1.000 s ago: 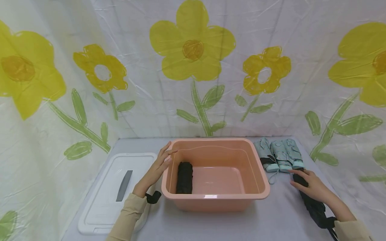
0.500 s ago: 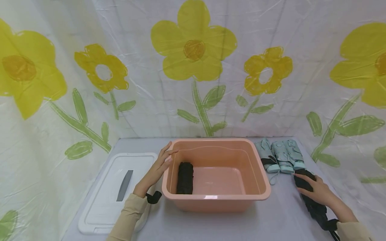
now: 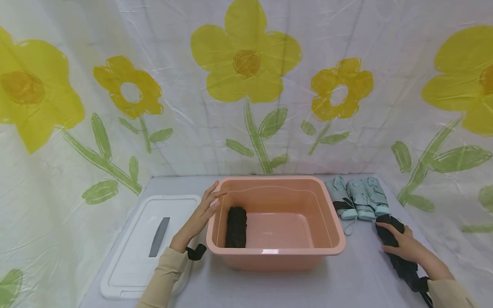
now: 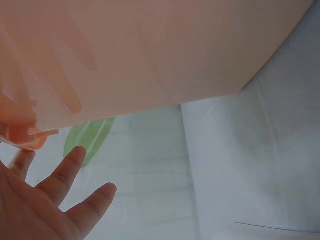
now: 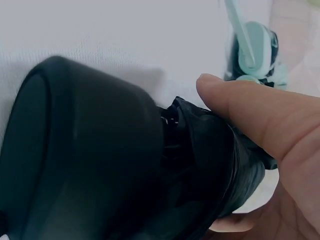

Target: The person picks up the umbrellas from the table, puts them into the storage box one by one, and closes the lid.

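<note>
My right hand (image 3: 404, 244) grips a black folded umbrella (image 3: 400, 266) at the table's right side. In the right wrist view, the thumb (image 5: 245, 102) lies along one side of the umbrella's folded cloth and fingers show at the other. The black handle (image 5: 95, 150) is close to that camera. My left hand (image 3: 198, 220) touches the left rim of a pink plastic tub (image 3: 275, 251), its fingers fairly straight. Inside the tub, a black rolled bundle (image 3: 236, 226) lies against the left wall. The left wrist view shows the tub's outer wall (image 4: 150, 55) above spread fingers.
Several light teal folded umbrellas (image 3: 360, 199) lie side by side behind the right hand; one has a black band. A white lid (image 3: 131, 265) with a grey handle lies left of the tub. A flowered curtain (image 3: 185, 128) hangs behind the table.
My right hand has shifted slightly to the right and its fingers have closed round the black umbrella. The left hand stays at the tub's rim.
</note>
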A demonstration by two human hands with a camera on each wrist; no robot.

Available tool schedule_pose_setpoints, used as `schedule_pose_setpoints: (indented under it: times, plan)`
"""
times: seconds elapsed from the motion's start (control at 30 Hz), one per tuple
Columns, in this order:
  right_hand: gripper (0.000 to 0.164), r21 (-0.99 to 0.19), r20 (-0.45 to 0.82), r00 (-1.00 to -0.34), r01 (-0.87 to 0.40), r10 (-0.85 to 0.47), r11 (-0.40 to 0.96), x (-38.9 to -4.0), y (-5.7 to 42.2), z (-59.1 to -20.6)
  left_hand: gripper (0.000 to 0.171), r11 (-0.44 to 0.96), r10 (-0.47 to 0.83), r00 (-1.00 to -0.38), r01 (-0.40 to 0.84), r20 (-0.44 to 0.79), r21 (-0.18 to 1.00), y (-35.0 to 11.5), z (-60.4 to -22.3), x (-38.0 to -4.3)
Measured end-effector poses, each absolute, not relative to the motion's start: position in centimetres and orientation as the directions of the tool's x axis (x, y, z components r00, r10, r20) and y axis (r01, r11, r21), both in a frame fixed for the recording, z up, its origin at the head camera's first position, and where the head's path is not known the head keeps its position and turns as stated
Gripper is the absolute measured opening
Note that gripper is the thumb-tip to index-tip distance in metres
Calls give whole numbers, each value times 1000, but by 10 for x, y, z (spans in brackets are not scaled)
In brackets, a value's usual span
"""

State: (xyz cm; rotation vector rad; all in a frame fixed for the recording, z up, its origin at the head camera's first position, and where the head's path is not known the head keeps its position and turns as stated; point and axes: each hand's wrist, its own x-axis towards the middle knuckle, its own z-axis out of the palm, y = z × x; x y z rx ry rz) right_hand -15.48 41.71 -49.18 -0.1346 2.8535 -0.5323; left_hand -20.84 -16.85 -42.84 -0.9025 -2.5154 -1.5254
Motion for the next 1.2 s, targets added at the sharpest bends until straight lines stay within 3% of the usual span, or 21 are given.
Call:
schedule_pose_setpoints:
  times: [0.43, 0.77, 1.2]
  plan:
    - [67, -279, -222, -974, 13, -52, 960, -169, 417, -492, 39, 338, 444, -823, 519, 353, 785, -169, -428, -209]
    - [68, -310, -206, -976, -4, -72, 951, -166, 421, -491, 38, 342, 457, -822, 516, 340, 786, -170, -431, -209]
    - [63, -344, -83, -992, -61, -95, 937, -165, 413, -479, 38, 344, 460, -821, 516, 339, 784, -170, -428, -209]
